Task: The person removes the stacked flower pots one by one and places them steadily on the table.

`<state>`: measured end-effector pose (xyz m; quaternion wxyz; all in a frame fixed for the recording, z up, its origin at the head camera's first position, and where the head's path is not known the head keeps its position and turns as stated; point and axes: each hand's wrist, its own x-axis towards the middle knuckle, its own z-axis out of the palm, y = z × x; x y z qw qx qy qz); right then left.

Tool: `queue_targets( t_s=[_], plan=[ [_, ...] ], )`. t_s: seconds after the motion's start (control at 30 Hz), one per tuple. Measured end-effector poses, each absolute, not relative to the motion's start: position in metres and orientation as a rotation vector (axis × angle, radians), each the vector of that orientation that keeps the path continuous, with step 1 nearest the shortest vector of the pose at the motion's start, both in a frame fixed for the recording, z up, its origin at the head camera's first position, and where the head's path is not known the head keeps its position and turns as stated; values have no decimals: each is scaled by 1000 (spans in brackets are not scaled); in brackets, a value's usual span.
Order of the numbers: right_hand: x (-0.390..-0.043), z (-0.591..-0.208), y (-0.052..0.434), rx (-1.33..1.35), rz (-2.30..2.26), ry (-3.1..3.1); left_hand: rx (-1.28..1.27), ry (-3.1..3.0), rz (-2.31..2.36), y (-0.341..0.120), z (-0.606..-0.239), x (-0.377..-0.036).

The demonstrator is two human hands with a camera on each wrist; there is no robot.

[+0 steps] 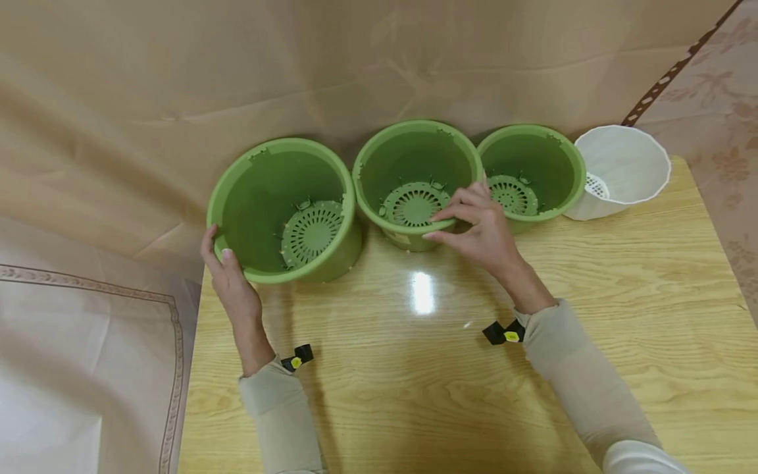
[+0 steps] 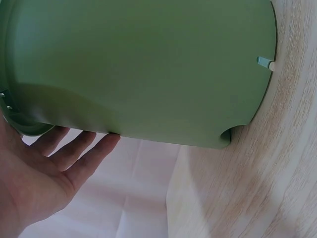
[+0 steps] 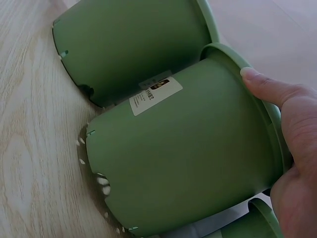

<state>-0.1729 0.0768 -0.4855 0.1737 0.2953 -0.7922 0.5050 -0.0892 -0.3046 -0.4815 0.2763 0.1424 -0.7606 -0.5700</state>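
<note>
In the head view, green plastic flower pots with slotted bottoms stand in a row on the wooden table [image 1: 385, 368]. My left hand [image 1: 235, 289] holds the rim of the large pot [image 1: 254, 197] on its left side, with the thumb over the edge. The left wrist view shows fingers [image 2: 81, 161] against that pot's outer wall. My right hand [image 1: 482, 227] pinches the front rim of the middle pot [image 1: 408, 155], with the thumb outside and fingers inside. A white label [image 3: 151, 99] sticks to the middle pot's side in the right wrist view.
Right of the middle pot stands a smaller green pot [image 1: 530, 155]. A white pot [image 1: 630, 161] with a wavy rim is beside it at the table's right end. Behind the row hangs a beige cloth [image 1: 355, 66].
</note>
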Motion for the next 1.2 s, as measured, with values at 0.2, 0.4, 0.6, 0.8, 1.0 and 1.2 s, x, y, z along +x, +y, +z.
queue_targets(
  t_s=[0.2,0.4,0.6,0.8,1.0,1.2],
  plan=[
    [-172,-485,75,850,1408,-2241,374,-2035,-1541,-304,-481,-90],
    [-171,-485,73,849,1387,-2251,376,-2045,-1530,-304,-480,-91],
    [-169,-485,73,848,1300,-2294,349,-2026,-1573,-304,-480,-94],
    [-168,-488,76,889,1218,-2282,316,-2000,-1598,-304,-481,-96],
    [-167,-491,78,930,1181,-2260,295,-1986,-1620,-304,-486,-96],
    [-167,-492,79,949,1168,-2244,239,-1985,-1584,-300,-490,-95]
  ],
)
